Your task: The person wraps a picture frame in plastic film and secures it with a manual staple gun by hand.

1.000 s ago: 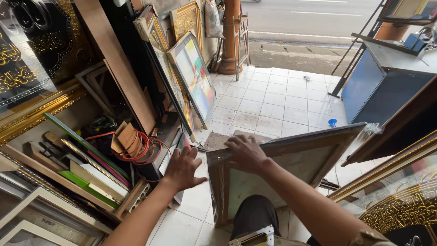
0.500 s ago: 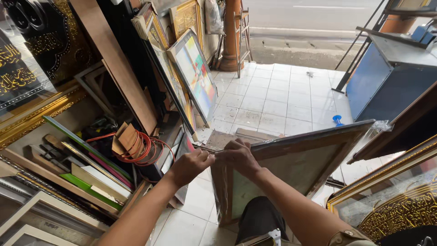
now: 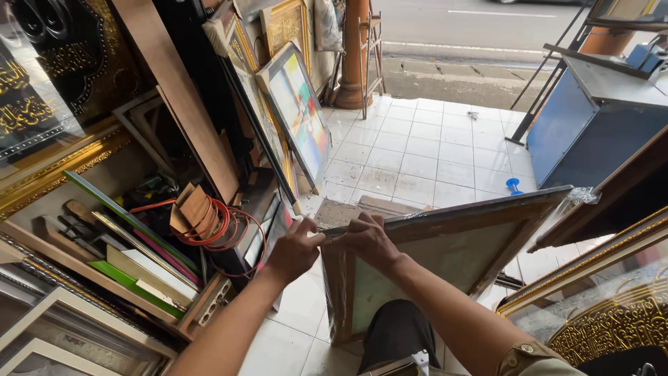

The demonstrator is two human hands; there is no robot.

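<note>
A brown wooden picture frame (image 3: 452,240), wrapped in clear plastic film, stands tilted on the tiled floor in front of my knee. My left hand (image 3: 292,251) pinches its upper left corner. Right beside it, my right hand (image 3: 369,240) grips the top edge near the same corner. The fingertips of both hands nearly touch. Loose plastic wrap (image 3: 581,196) sticks out at the frame's far right corner.
Stacked frames and a colourful painting (image 3: 299,111) lean on the left wall. A coil of orange cable (image 3: 223,226) and frame offcuts lie on the left. A blue cabinet (image 3: 577,139) stands on the right, gold-framed glass panels (image 3: 605,306) lean nearby, and a small blue object (image 3: 513,184) sits on the tiles.
My left hand rose from an open reach beside the frame and closed on its upper left corner. My right hand stayed on the top edge, shifting slightly.
</note>
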